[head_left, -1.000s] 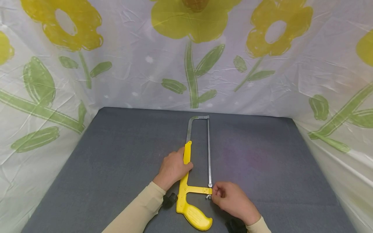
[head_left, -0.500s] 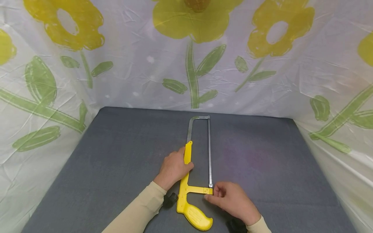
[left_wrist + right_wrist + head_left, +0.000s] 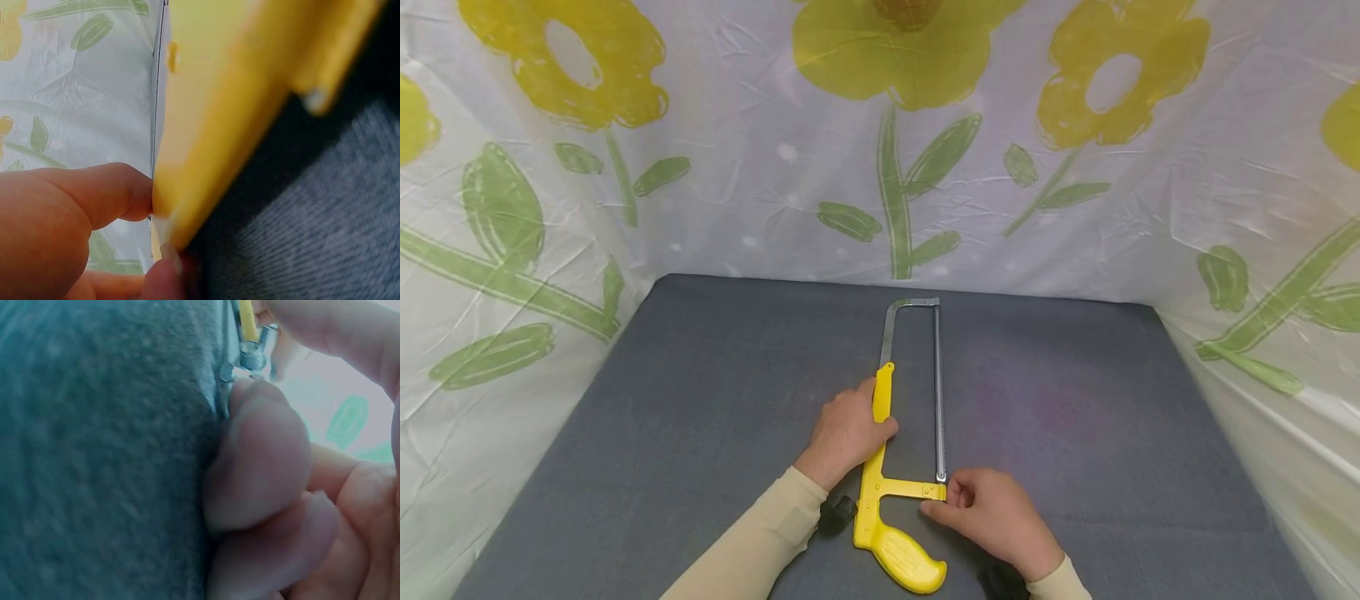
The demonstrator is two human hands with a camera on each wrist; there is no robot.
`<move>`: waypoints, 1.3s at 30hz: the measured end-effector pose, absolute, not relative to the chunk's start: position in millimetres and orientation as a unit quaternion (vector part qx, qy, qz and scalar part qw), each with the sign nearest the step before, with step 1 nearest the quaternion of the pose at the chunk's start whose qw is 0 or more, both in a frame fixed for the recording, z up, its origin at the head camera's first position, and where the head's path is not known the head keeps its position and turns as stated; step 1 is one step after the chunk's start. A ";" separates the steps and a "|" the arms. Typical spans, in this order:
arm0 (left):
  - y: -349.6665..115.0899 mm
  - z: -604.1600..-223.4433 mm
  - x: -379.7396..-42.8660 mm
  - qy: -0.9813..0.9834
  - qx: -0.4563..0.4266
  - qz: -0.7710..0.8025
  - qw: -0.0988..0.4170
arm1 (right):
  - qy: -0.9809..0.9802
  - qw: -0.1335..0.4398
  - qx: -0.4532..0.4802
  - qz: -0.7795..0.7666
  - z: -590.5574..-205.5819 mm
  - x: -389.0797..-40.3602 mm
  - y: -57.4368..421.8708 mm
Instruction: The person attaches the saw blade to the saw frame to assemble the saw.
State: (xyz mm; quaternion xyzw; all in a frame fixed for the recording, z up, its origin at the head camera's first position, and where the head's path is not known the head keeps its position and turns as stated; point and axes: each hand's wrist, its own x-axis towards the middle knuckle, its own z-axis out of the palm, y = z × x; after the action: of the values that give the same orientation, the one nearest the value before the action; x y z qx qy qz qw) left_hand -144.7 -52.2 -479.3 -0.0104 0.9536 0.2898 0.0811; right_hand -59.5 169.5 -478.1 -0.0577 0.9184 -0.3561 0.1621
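Note:
A hacksaw (image 3: 912,490) with a yellow frame and handle lies on the dark grey cloth, its grey metal bow pointing away from me. My left hand (image 3: 844,432) grips the frame's long yellow bar, also large in the left wrist view. Along the right side runs the blade (image 3: 939,392). My right hand (image 3: 988,512) is at the blade's near end, with curled fingers and the thumb across the yellow cross arm's tip. The small metal wing nut (image 3: 254,357) shows between thumb and fingers in the right wrist view; the thumb hides it from the head view.
The grey cloth-covered table (image 3: 715,375) carries the saw. A white sheet (image 3: 730,167) printed with yellow flowers hangs behind and on both sides. Dark wrist-worn devices (image 3: 837,516) sit beneath both wrists.
My right thumb has swung left across the wing nut, which showed in the head view a second ago and is now covered. My left hand and the hacksaw stay in place.

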 end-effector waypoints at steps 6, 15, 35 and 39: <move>-52.6 -479.6 -144.5 0.953 -0.010 0.290 0.083 | 0.926 0.153 -0.060 -0.339 -479.9 -59.3 167.3; -51.6 -479.1 -144.3 0.954 -0.011 0.288 0.082 | 0.928 0.139 -0.092 -0.334 -479.7 -59.5 170.2; -53.2 -478.5 -143.7 0.953 -0.001 0.291 0.078 | 0.914 0.160 -0.115 -0.354 -480.6 -62.5 176.6; -53.2 -478.2 -143.9 0.953 0.001 0.293 0.078 | 0.911 0.162 -0.118 -0.361 -479.5 -62.5 177.4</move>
State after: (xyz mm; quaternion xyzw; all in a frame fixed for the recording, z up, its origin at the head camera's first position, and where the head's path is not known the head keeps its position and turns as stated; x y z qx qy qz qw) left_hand -143.9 -53.2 -478.2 0.0009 0.9530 0.2927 0.0782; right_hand -62.5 177.4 -479.5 -0.1181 0.9106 -0.3612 0.1624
